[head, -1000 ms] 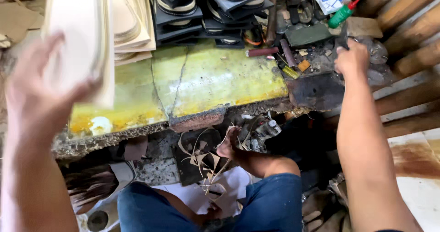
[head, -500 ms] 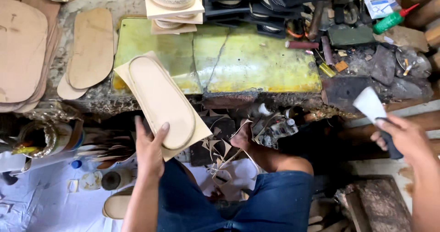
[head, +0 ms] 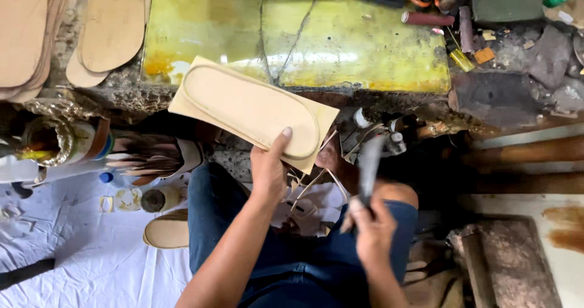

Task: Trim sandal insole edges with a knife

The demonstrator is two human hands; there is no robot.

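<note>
Above the lap, the tan sole blank (head: 252, 110) slants from upper left to lower right, over the yellow-stained slab (head: 359, 46) edge. The left hand (head: 269, 169) pinches its lower right end, thumb on top. The right hand (head: 371, 232) grips a blurred knife (head: 367, 168), pointing up.

Sole blank (head: 252, 110): pale tan sheet, looks like leather or fibreboard, matt, smooth, raised oval outline pressed in. Cut insoles (head: 112, 22): same tan material, matt. Worktop slab (head: 359, 46): glossy, yellow-green stained, cracked; front edge rough, crusted with dried residue. Tool (head: 367, 168) in right hand (head: 371, 235): blurred, grey, metal-like blade. Trousers (head: 219, 223): blue denim cloth. Floor sheet (head: 79, 253): white, creased cloth or plastic. Jar (head: 48, 140): rim caked with glossy amber glue. Planks (head: 523, 153): bare wood.
</note>
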